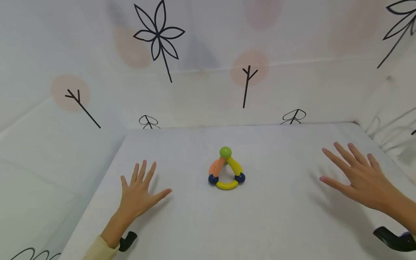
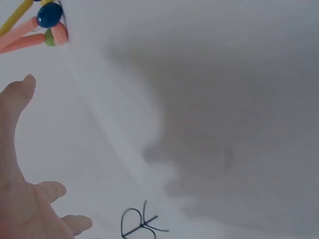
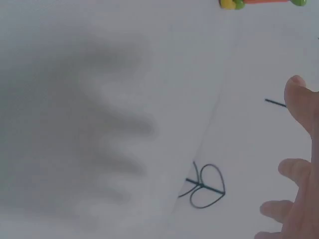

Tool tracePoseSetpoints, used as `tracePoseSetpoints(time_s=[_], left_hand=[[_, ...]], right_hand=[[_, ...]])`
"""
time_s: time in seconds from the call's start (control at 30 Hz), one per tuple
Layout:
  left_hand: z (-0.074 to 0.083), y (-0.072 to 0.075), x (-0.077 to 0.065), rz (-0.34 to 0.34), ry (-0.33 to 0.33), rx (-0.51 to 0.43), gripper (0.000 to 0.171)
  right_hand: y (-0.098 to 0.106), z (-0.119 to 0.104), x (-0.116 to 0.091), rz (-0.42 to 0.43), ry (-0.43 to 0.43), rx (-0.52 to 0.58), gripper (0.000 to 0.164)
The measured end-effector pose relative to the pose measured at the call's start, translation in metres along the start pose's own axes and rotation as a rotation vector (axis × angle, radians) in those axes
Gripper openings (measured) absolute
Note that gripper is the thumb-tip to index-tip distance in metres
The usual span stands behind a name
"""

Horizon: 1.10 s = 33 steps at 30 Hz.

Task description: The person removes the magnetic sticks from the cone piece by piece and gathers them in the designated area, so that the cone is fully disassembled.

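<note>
A small pyramid-shaped magnetic ball-and-rod toy [image 1: 234, 166] stands on the white table, with a green ball on top, dark blue balls at its lower corners and yellow and orange rods. To its left, my left hand [image 1: 138, 196] is held over the table with fingers spread, holding nothing. On the far right my right hand [image 1: 367, 180] is likewise spread and holds nothing. Both hands are apart from the toy. The left wrist view catches part of the toy [image 2: 50, 15] at its top left corner; the right wrist view shows only a sliver of it [image 3: 266, 1] at the top edge.
The white table [image 1: 260, 224] reaches back to a pale cloth backdrop [image 1: 201, 94] printed with black plant drawings and peach circles. Cloth also hangs at the left and right sides. A dark wrist strap piece [image 1: 128, 241] shows under the left wrist, another [image 1: 394, 240] under the right.
</note>
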<state>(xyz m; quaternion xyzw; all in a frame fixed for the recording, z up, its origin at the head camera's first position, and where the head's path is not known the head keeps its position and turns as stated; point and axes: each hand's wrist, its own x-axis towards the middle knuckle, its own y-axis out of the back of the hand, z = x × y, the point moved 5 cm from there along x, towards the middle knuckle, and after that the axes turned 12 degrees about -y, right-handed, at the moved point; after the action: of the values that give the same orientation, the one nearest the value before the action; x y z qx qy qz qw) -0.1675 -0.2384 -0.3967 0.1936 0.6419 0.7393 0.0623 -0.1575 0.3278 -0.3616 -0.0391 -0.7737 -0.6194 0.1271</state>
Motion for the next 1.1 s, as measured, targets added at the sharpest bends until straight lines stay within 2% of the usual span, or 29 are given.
tracePoseSetpoints(time_s=[0.17, 0.27, 0.47, 0.63, 0.77, 0.93, 1.1], left_hand=[[0.02, -0.002, 0.015, 0.005, -0.019, -0.05, 0.098], [0.035, -0.005, 0.025, 0.03, -0.034, -0.114, 0.096], [0.064, -0.01, 0.04, 0.079, -0.046, -0.331, 0.089], [0.079, -0.013, 0.053, 0.07, -0.016, -0.527, 0.084], [0.095, -0.015, 0.064, 0.087, -0.071, -0.668, 0.08], [0.114, -0.022, 0.08, 0.144, -0.165, -0.832, 0.074], [0.127, -0.034, 0.098, 0.188, -0.169, -0.99, 0.062]], right_hand=[[0.003, -0.028, 0.012, -0.012, 0.055, 0.092, 0.087], [0.006, -0.045, 0.018, -0.017, 0.085, 0.169, 0.085], [0.007, -0.081, 0.029, -0.027, 0.114, 0.255, 0.081], [0.001, -0.113, 0.043, -0.055, 0.14, 0.278, 0.078], [-0.004, -0.132, 0.052, -0.084, 0.16, 0.317, 0.074], [-0.01, -0.154, 0.065, -0.09, 0.24, 0.407, 0.067], [-0.017, -0.177, 0.081, -0.089, 0.319, 0.529, 0.059]])
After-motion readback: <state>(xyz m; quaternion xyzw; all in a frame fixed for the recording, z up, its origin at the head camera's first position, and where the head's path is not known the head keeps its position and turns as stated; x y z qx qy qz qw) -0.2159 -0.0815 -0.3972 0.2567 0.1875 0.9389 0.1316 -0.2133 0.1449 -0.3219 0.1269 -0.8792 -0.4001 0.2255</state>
